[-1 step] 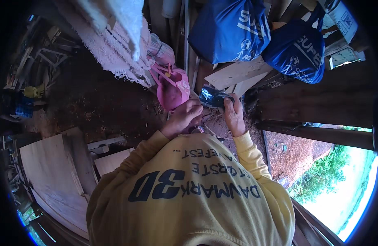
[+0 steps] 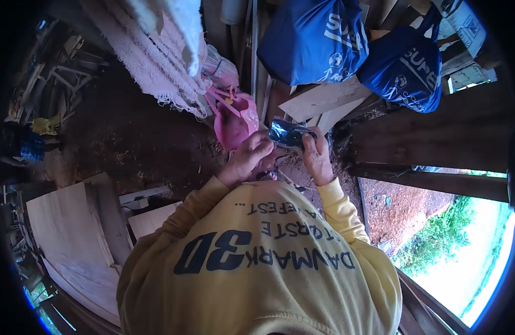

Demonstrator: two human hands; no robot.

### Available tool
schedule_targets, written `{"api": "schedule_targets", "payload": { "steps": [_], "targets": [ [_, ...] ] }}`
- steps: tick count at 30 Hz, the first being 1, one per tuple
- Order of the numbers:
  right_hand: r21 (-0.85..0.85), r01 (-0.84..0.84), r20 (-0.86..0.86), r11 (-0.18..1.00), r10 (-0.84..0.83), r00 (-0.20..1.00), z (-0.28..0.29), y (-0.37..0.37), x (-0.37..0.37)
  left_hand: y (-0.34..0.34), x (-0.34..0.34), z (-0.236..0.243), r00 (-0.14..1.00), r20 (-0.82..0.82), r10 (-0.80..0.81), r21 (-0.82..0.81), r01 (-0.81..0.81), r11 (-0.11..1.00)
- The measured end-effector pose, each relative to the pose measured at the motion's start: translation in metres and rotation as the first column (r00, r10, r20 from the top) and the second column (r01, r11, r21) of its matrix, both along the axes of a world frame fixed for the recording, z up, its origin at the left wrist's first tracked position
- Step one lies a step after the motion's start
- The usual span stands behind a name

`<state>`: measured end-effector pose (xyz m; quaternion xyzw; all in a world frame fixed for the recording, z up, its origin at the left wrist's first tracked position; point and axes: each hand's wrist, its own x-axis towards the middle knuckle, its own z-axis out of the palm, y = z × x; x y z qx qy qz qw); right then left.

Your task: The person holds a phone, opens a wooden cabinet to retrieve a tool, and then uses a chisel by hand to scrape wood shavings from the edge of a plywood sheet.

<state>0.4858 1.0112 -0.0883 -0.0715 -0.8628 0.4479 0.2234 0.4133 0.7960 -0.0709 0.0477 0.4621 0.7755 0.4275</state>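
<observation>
My right hand [image 2: 317, 153] grips a dark, glossy, flat rectangular thing [image 2: 286, 133] by its right end, thumb on top. Light glints off its surface, and what looks like clear plastic shows around its edge; its exact kind cannot be told. Just left of it is my left hand [image 2: 250, 156], fingers curled and closed near the thing's left end. Whether those fingers hold anything is hidden. Beyond the left hand hangs a pink bag [image 2: 235, 124] with straps, its top gaping.
Two full blue bags [image 2: 308, 44] [image 2: 405, 72] hang at the far right. Boards [image 2: 322, 100] lie beneath them. A pale fringed cloth [image 2: 162, 67] hangs at the far left. Plywood sheets [image 2: 67, 223] lean at the left. Wooden rails [image 2: 430, 181] border a bright opening at the right.
My left hand has shifted slightly left and away from me. The dark rectangular thing has moved a little left in my right hand's grip.
</observation>
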Motion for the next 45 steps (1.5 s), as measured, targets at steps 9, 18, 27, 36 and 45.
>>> {"api": "schedule_targets", "payload": {
  "steps": [9,18,27,36,45],
  "targets": [
    [-0.246,-0.084,0.268,0.966,0.151,0.951,-0.02,-0.076,0.016,-0.058,-0.01,-0.022,0.947,-0.278,-0.162,-0.341,0.06,0.938],
    [-0.495,0.151,0.309,0.856,0.011,0.951,-0.116,-0.141,-0.02,-0.165,0.01,-0.078,0.98,-0.198,-0.001,-0.387,-0.077,0.919],
    [-0.147,0.215,0.295,0.965,-0.165,0.941,-0.314,-0.149,-0.184,-0.246,0.031,-0.089,0.974,-0.199,0.11,-0.461,-0.192,0.867],
    [0.529,-0.475,0.575,0.703,0.116,0.81,-0.298,-0.158,-0.234,-0.268,0.078,-0.107,0.892,-0.137,0.43,-0.524,-0.434,0.733],
    [-0.088,-0.222,0.532,0.971,0.234,0.814,-0.22,-0.171,-0.22,-0.241,0.096,-0.102,0.923,-0.151,0.354,-0.605,-0.369,0.706]
  ]
}}
